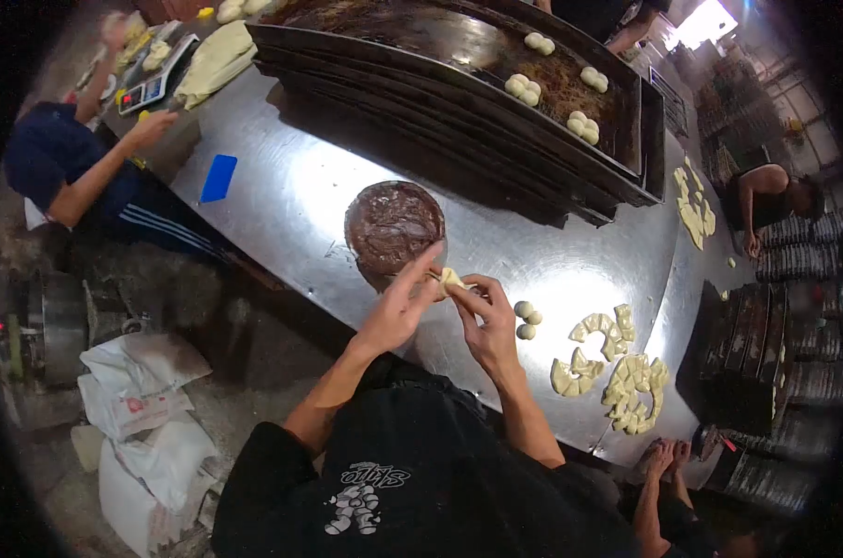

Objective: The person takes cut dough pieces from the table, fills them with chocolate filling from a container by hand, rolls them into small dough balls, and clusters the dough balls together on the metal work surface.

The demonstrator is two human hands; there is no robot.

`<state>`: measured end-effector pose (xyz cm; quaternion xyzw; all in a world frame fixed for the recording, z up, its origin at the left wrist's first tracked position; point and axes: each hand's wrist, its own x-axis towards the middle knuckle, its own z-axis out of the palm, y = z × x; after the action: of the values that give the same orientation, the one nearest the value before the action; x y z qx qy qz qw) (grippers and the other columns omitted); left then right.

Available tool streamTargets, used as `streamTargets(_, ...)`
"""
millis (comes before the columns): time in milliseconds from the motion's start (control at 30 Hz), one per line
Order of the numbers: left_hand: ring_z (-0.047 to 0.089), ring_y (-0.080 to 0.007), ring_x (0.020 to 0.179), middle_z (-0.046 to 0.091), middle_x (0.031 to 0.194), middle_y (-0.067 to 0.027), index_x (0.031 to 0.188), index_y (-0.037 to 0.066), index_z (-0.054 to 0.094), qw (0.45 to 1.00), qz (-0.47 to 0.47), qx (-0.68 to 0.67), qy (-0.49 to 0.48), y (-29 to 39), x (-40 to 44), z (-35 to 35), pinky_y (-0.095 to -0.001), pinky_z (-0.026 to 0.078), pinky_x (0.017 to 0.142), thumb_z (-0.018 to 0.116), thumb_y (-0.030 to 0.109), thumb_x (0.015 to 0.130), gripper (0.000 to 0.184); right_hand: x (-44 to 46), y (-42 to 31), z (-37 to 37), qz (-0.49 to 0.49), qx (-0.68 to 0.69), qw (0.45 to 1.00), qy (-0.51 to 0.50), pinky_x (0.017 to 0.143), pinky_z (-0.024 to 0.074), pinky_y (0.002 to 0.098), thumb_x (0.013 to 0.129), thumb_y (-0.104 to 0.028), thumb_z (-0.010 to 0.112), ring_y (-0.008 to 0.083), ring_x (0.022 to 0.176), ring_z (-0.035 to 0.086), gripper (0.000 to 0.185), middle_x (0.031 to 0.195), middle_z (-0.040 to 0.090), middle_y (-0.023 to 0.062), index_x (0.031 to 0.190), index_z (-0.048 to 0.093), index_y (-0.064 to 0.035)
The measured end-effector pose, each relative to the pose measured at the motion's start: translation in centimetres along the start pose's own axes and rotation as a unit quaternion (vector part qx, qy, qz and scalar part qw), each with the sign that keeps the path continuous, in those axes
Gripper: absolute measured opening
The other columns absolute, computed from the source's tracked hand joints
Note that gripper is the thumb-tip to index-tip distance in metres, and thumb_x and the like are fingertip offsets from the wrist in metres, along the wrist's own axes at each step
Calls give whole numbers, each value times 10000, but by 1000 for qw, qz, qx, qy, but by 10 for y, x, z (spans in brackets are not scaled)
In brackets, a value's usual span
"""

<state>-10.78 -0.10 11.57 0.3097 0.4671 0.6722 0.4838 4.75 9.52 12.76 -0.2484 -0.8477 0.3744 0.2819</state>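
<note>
Between my two hands is a small piece of pale dough [451,279], held just right of a round container of dark brown filling [395,226]. My left hand [401,307] reaches over the container's lower right edge, its fingers stretched toward the dough and the thumb against it. My right hand [488,321] pinches the dough's other side between thumb and fingers. Three small dough balls [526,319] lie on the metal table right of my right hand. Farther right, flattened dough pieces [631,381] lie in overlapping curves.
Stacked dark trays [459,84], the top one bearing clusters of dough balls [523,89], stand across the metal table [291,237]. A blue scraper [219,179] lies left. Co-workers stand left, right and lower right. A scale [152,90] and white sacks [147,437] are on the left.
</note>
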Motion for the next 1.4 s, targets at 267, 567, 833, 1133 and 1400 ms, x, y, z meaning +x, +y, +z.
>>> streamTargets(267,594,-172,1132,596,1230,-89,1399,11,508,982,27,186,2,0,-9,11,-311,497,955,523,170,1042,392,8,-2,-10,33,57,998,11,727,524,318,846,14,718,208,838,650,161,1026,673,121,1004,693,-1)
streamTargets(567,597,-147,1116,615,1218,-50,1286,9,560,1000,-18,0,10,-31,-19,8,-295,478,996,583,109,1009,295,-4,-21,-9,100,59,991,64,728,530,333,838,-37,743,224,860,640,149,1025,655,130,977,699,-5)
streamTargets(833,391,-186,1392,432,1470,-78,1315,58,556,986,70,153,-7,-28,-21,14,-392,340,1146,655,69,942,386,-54,73,26,-16,-178,982,64,809,481,464,809,-9,680,355,923,559,222,951,628,139,1027,637,-14)
streamTargets(1133,470,-200,1330,489,1427,-79,1253,79,601,987,45,135,69,-33,-41,0,-370,384,1097,651,103,952,305,-57,88,32,-9,-200,977,78,798,476,456,824,-15,626,364,938,549,222,987,585,186,1042,612,21)
streamTargets(1400,473,-202,1318,517,1402,-79,1218,27,598,976,68,175,114,-22,-53,-14,-363,419,1058,632,157,974,279,-100,133,58,-59,-232,969,-54,853,437,474,809,-88,583,379,968,510,350,1002,546,171,1144,575,12)
